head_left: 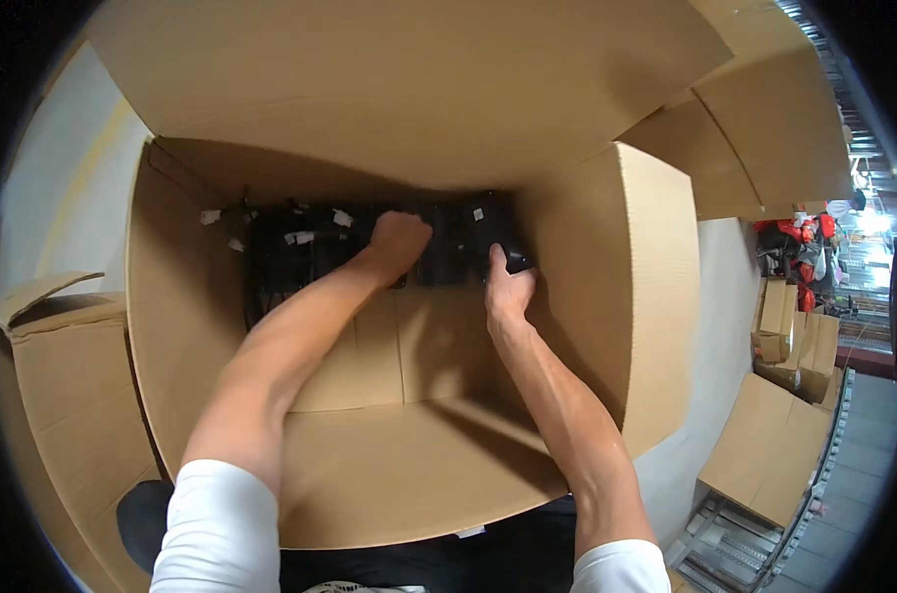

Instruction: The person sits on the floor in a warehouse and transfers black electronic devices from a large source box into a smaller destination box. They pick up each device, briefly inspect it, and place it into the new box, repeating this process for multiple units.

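Both my arms reach down into a deep open cardboard box (pixel 439 445). Along its far side lie several dark black parts (pixel 458 242) in a row, some with small white tags or plugs (pixel 300 237). My left hand (pixel 401 242) is closed over the middle of the row, its fingers curled under, and what they hold is hidden. At the right end, my right hand (pixel 511 287) grips a shiny black part (pixel 516 260) with the thumb on top. The shadow in the box hides the parts' exact kind.
A raised flap (pixel 399 79) stands at the far side of the box. Another carton (pixel 73 385) is close on the left. To the right are flattened cardboard (pixel 770 445), small boxes (pixel 774 316), red items (pixel 809 252) and a grey conveyor (pixel 854 474).
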A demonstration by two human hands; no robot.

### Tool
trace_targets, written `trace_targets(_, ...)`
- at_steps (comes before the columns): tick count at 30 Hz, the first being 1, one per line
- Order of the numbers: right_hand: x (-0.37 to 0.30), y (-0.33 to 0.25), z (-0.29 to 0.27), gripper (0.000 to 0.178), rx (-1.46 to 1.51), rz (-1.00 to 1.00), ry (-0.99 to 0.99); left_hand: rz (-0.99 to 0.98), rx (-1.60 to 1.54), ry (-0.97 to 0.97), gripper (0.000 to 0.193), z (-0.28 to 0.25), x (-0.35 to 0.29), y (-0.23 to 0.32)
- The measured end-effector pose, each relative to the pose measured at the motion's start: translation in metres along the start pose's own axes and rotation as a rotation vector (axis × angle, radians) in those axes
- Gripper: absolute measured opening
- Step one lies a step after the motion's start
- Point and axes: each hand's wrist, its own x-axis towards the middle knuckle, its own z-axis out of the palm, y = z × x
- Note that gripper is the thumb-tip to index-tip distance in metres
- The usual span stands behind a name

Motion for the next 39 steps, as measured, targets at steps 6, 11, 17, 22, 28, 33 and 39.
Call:
trace_targets(6,0.008,0.041,0.014,0.070,0.039,0.132,-0.034,-0.007,0.270,-0.136,0.021,-0.047,-0.022,0.006)
trace_targets(11,0.008,0.037,0.019,0.074,0.480,0.562,-0.273,0.057,0.310,0.266,0.045,0.010,-0.039,0.022)
trace_targets(17,0.027,0.070,0.018,0.071,0.751,0.520,-0.491,0.096,0.131,0.436,0.060,0.048,-0.034,0.031)
trace_targets(22,0.033,0.079,0.016,0.068,0.822,0.706,-0.607,0.099,0.127,0.446,0.060,0.050,-0.039,0.025)
trace_targets(28,0.036,0.102,0.012,0.073,1.027,0.825,-0.653,0.107,0.062,0.376,0.069,0.054,-0.038,0.028)
trace_targets(33,0.045,0.112,0.014,0.079,0.544,0.796,-0.729,0.096,-0.093,0.703,0.053,0.083,-0.026,0.030)
trace_targets(39,0.024,0.038,-0.005,0.071,-0.407,0.400,-0.710,-0.090,-0.147,0.101,0.055,0.004,-0.056,0.055)
